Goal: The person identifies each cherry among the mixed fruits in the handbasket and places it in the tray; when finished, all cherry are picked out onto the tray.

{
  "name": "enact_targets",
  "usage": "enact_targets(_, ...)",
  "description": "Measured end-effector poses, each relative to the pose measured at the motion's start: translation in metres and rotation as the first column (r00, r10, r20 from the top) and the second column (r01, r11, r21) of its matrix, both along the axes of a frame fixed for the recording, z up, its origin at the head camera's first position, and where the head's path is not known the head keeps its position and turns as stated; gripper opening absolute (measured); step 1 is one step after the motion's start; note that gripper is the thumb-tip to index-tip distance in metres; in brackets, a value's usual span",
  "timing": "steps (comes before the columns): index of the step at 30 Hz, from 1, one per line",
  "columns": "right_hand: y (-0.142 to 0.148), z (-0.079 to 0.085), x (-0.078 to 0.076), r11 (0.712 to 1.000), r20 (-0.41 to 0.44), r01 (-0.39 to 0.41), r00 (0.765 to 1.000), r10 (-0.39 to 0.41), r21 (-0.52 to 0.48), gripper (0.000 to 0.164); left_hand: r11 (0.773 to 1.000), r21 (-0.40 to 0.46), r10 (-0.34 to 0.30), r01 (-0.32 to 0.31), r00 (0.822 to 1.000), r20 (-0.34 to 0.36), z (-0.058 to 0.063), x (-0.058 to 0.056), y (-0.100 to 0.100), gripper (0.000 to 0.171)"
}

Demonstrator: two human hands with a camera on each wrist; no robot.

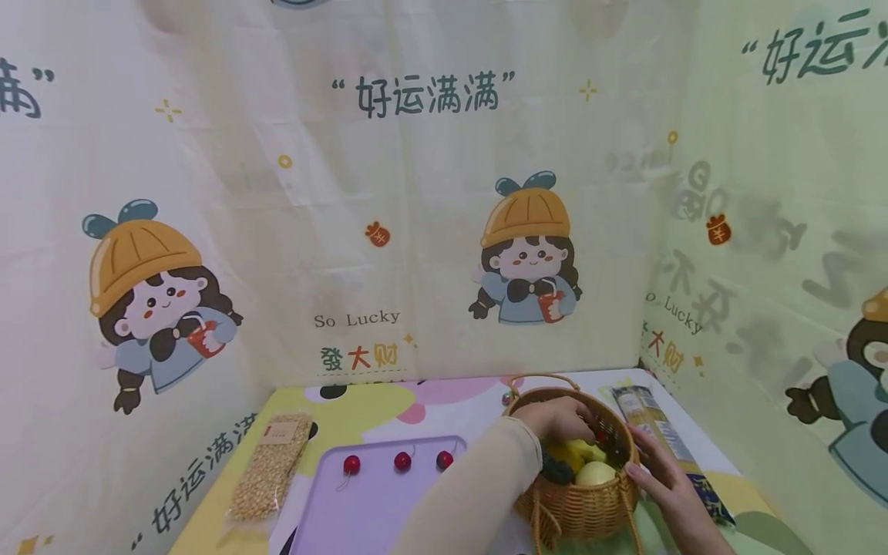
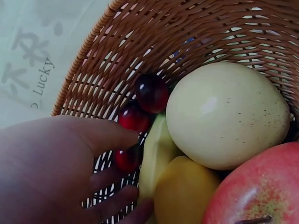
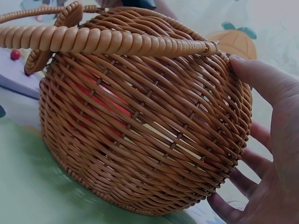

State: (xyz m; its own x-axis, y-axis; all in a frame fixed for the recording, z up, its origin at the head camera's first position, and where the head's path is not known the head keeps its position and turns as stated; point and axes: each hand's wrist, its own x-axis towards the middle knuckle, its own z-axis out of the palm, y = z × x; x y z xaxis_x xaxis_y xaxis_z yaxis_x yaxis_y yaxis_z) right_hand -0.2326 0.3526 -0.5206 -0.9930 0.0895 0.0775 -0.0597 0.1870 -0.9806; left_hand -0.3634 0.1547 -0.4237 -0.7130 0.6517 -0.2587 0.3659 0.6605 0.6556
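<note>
A brown wicker basket (image 1: 586,505) holds fruit. Inside lie a red apple (image 2: 261,186), a large pale round fruit (image 2: 224,114), an orange-yellow fruit (image 2: 184,191), a yellow-green banana-like piece (image 2: 156,154) and dark red cherries (image 2: 152,92). My left hand (image 1: 560,420) reaches over the rim into the basket. Its thumb and loosely spread fingers are beside the cherries, with one cherry (image 2: 127,158) between them; no firm grip shows. My right hand (image 1: 662,478) holds the basket's right side, thumb at the rim and fingers against the outer wall (image 3: 154,140).
A lilac tray (image 1: 354,509) with three stemmed cherries (image 1: 402,461) along its far side lies left of the basket. Farther left is a clear bag of pale beans or grains (image 1: 272,466). A long printed packet (image 1: 666,439) lies behind my right hand. Cloth walls enclose the table.
</note>
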Motion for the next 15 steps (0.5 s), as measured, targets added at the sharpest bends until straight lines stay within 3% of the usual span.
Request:
enact_targets(3,-0.0010,0.0000,-0.0001,1.000,0.010,0.002,1.000,-0.002,-0.002,0.068,1.000,0.030,0.006,-0.005,1.000,-0.025,-0.0016,0.0016,0.0010,0.004)
enact_targets(10,-0.0009,-0.0001,0.0007,1.000,0.012,0.008,1.000,-0.008,0.003,0.067,0.998,0.052,0.024,-0.019,0.996,-0.089,-0.0091,0.0008,0.0039,0.031)
enact_targets(14,-0.0005,-0.0002,0.0002,1.000,0.014,0.007,1.000,-0.007,0.005,0.068,0.998,0.059,0.032,-0.026,0.994,-0.103,-0.0060,0.0008,0.0020,0.013)
enact_targets(15,-0.0001,-0.0001,0.0001,1.000,0.016,0.006,1.000,-0.006,0.005,0.068,0.998,0.052,0.028,-0.023,0.994,-0.104,-0.0050,0.0002,0.0021,0.015)
